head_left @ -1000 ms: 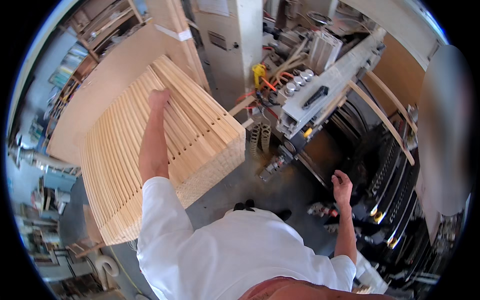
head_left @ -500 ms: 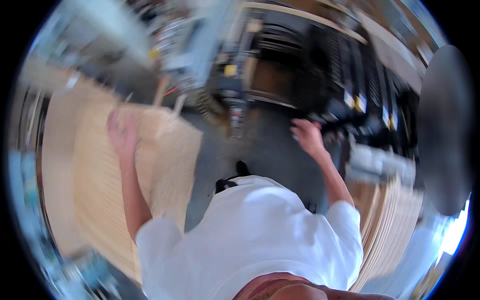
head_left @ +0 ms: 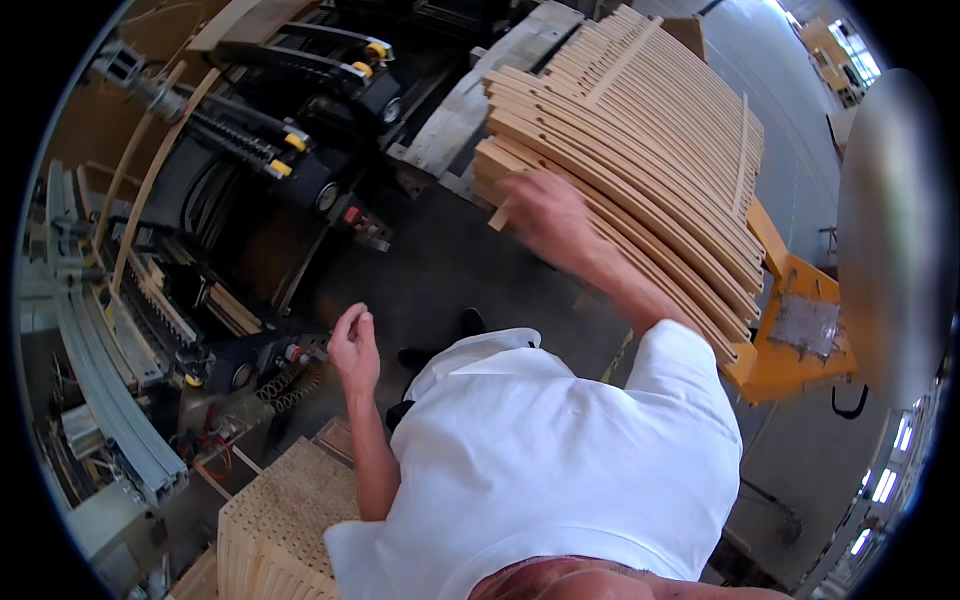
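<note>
Drilled wooden slats [head_left: 660, 150] lie side by side in a layered stack at the upper right, ahead of the person and to the right. Long axis: slats run from upper left to lower right, curving under the lens. Dark holes are visible near their left ends; two pale cross strips [head_left: 626, 62] lie over the top.

Right hand [head_left: 548, 215]: the nearer of the two by a clear margin. It is at the left-end corner of the stack's near side, with the bulk of the slats beyond it and to its right. The right forearm lies nearly parallel to the nearest slats, so hand and long axis are roughly in line. Fingers are blurred; whether they grip a slat, or merely touch one, cannot be told.

Left hand [head_left: 355, 345]: well apart from the stack, above the dark floor [head_left: 420, 245], fingers loosely curled, nothing seen held.

Surroundings: an orange metal frame [head_left: 775, 376] stands at the slats' right end. A black machine [head_left: 255, 150] with yellow knobs is at the upper left. A second drilled wood stack [head_left: 285, 500] is at the lower left, beside the left forearm.
</note>
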A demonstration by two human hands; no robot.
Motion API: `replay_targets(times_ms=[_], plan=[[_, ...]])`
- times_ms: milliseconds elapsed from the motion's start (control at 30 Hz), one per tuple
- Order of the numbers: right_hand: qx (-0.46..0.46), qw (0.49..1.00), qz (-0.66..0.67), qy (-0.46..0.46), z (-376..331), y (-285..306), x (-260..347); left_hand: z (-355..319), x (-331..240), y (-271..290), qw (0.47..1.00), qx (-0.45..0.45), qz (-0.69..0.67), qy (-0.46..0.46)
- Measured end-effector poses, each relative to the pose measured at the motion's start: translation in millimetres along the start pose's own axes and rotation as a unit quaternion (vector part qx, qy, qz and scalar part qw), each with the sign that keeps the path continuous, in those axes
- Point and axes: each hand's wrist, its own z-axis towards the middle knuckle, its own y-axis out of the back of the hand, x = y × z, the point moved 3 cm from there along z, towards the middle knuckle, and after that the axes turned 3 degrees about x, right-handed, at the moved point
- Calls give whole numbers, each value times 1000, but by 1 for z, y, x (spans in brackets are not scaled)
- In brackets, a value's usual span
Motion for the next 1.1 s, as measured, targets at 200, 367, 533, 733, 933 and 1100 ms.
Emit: replay_targets(times_ms=[200,367,533,733,933,1100], plan=[[-112,949,-231,-184,-106,47,-106,45,-12,-51,993,105,44,-27],[-120,941,-238,-210,-123,54,-119,76,-20,-63,984,129,93,-82],[-70,962,-187,-188,-101,77,-82,131,-23,-2,981,82,116,-135],[-90,969,-188,-128,4,83,6,279,-21,156,915,-134,263,-275],[-34,987,-141,-76,122,38,90,455,-48,294,858,-192,464,-111],[4,995,-103,-9,198,-7,144,536,-37,367,819,-156,549,66]])
